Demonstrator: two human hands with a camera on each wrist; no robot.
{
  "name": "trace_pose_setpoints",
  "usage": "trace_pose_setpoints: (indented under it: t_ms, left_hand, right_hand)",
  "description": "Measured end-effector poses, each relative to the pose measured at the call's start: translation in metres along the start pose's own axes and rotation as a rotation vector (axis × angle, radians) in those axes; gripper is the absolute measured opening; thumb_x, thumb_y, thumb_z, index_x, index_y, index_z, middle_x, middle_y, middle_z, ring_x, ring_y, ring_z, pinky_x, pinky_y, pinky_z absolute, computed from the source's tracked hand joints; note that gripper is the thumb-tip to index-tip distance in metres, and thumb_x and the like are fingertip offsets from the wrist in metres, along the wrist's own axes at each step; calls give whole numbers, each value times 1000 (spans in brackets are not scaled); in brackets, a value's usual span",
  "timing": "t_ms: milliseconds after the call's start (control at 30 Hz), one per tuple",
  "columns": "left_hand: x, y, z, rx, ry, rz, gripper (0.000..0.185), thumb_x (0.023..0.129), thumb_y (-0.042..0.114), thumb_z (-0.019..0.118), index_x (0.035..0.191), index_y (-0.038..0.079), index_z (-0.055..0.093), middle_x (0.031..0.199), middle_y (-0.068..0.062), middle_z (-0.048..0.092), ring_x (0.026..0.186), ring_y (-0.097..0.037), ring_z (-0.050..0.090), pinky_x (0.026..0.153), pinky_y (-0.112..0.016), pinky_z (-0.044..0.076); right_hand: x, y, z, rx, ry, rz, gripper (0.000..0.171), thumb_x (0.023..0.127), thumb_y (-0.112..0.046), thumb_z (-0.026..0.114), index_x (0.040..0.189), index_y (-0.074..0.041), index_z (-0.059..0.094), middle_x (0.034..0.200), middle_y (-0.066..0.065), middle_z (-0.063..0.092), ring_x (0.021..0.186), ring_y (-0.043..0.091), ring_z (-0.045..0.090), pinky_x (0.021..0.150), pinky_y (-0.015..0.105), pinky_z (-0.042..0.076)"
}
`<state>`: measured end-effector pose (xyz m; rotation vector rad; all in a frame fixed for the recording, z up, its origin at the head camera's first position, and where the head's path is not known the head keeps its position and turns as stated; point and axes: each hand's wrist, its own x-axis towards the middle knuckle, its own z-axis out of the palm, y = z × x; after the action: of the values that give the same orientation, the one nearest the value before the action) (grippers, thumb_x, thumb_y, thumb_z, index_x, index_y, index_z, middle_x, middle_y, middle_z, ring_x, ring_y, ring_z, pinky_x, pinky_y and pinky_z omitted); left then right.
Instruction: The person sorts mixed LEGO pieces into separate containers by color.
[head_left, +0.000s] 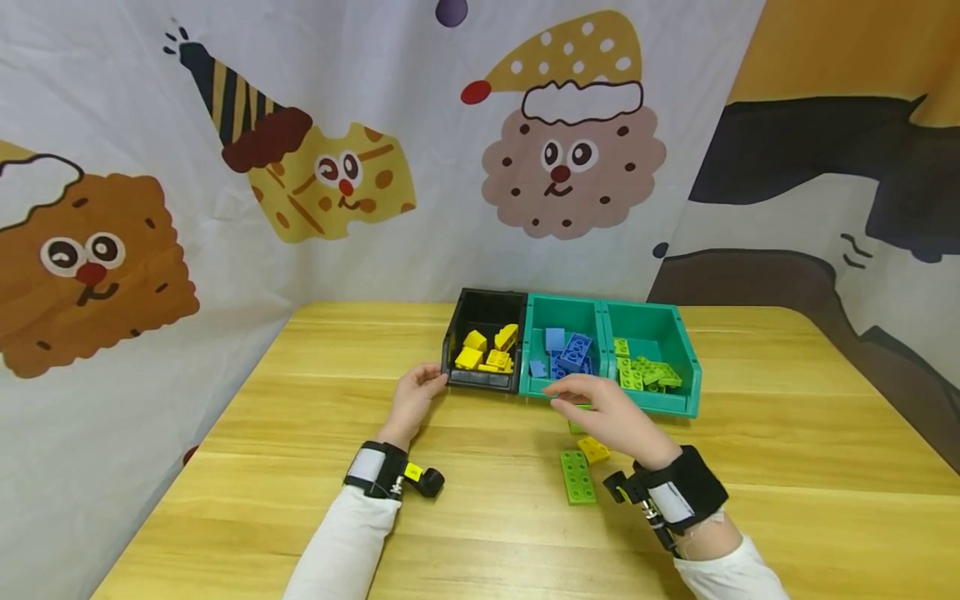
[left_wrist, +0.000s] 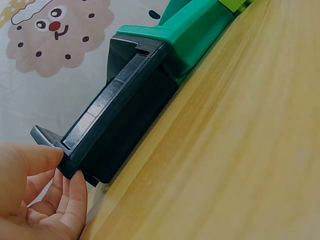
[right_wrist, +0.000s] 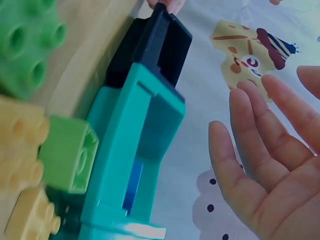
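Observation:
My left hand (head_left: 412,404) pinches the front left corner of a black bin (left_wrist: 135,115), thumb on top and fingertips below, as the left wrist view shows. Several yellow bricks (head_left: 469,358) lie in that bin. Over the front edge of the middle teal bin (head_left: 537,386), which has blue bricks (head_left: 576,352) in it, hovers my right hand (head_left: 606,417). Its fingers (right_wrist: 245,135) are spread and loosely bent, with nothing in them. Beneath it on the table are a small green brick (right_wrist: 67,155), a yellow brick (head_left: 594,450) and a long green brick (head_left: 577,477).
Joined to the middle bin's right side is another teal bin (head_left: 688,383) with several lime green bricks (head_left: 652,372). The wooden table (head_left: 262,500) ends at the back against a printed cloth (head_left: 420,267) with cartoon figures.

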<state>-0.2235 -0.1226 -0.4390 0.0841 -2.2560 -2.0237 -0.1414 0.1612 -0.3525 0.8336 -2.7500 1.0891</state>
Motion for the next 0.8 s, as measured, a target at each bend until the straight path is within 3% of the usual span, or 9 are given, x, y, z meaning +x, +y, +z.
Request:
trace_pose_setpoints:
  t_ms: [367,467,633,800]
  left_hand:
    - [0,0,-1,-17,-9,-4,24,91,4,59,112,-7,60,103,-16,62,86,-10,56,82,-26,51]
    - [0,0,-1,-11,-9,-3,24,91,4,59,112,-7,60,102,-15,62,86,-11,56,82,-27,51]
    - [0,2,-1,-12,-1,-4,24,90,4,60,111,-7,61,101,-14,62,86,-10,55,82,-27,50]
    - [-2,3,0,-20,0,-5,23,90,3,60,111,-6,61,100,-12,62,85,-9,54,79,-24,50]
  right_hand:
    - [-17,14,-1,-90,-33,39,21,93,-15,58,112,-7,67,110,8,66,97,23,61,84,43,53]
    - [-21,18,1,-122,-51,41,23,91,-14,61,112,-5,66,112,10,65,102,27,60,87,46,51]
    - [-26,20,1,-218,-64,28,32,85,-15,70,115,-4,65,118,13,62,111,33,57,92,48,49]
    - [-30,14,-1,-261,-116,78,54,75,-20,80,123,-6,60,126,18,55,115,38,53,92,50,48]
